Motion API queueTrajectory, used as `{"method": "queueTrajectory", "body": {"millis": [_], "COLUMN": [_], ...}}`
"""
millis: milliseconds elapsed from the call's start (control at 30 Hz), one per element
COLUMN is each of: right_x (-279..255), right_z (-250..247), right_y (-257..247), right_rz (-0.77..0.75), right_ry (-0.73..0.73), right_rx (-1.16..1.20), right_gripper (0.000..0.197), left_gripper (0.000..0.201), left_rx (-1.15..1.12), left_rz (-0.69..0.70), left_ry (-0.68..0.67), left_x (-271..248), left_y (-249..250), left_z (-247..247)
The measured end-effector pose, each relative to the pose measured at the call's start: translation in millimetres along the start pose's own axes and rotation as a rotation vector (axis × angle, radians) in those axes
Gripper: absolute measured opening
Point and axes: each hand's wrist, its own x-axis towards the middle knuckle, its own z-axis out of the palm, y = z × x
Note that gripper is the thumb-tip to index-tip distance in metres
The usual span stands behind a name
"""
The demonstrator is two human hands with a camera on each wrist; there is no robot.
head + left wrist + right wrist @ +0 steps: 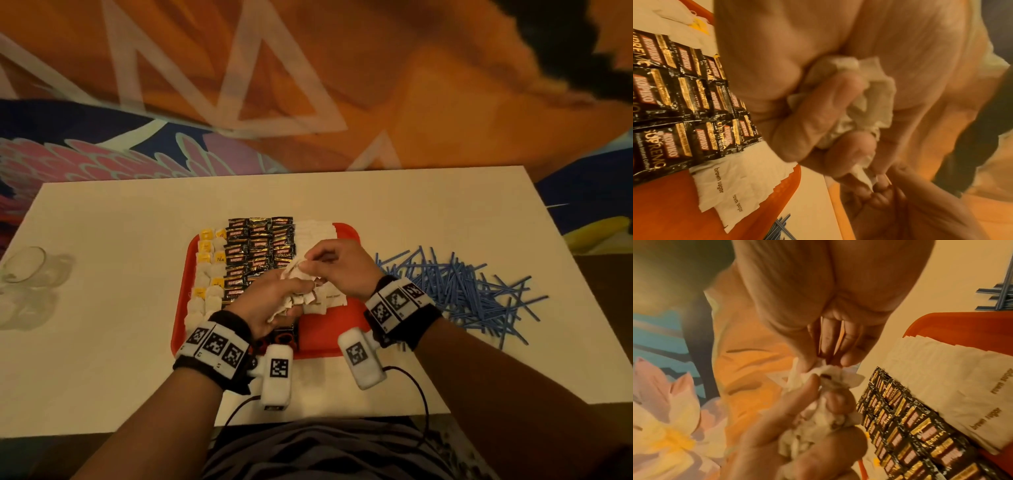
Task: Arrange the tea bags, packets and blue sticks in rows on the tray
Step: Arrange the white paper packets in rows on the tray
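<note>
A red tray [322, 337] holds a column of tea bags [205, 270] at the left, rows of black coffee packets [260, 246] in the middle and white brown-sugar packets [317, 231] at the right. Above the tray, my left hand [294, 293] grips a crumpled bunch of white sugar packets [865, 104]. My right hand [305, 264] pinches one packet [831, 372] at the top of that bunch with thumb and fingertips. A loose pile of blue sticks [455, 291] lies on the table, to the right of the tray.
The white table [102, 359] stands against a colourful painted wall. An empty glass [24, 265] sits near the table's left edge. Cables run from both wrist cameras over the near edge. Bare red tray floor shows at the front right.
</note>
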Motion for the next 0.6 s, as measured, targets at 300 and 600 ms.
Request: {"method": "queueTrajectory", "body": {"millis": [300,600], "right_x": [-13.4,-15.4], "right_z": [-28.6,-26.1], "right_y": [-14.2,-6.4], "right_rz": [0.02,0.066], "right_ry": [0.164,0.424], "right_rx": [0.099,0.295], "right_gripper": [0.017,0.013], "left_gripper": [0.017,0.014], "left_rx": [-0.005,0.044], "left_rz": [0.266,0.33], "left_ry": [0.263,0.377], "left_x": [2.9,8.1], "left_y": [3.3,7.6], "left_z": [17.9,25.8]}}
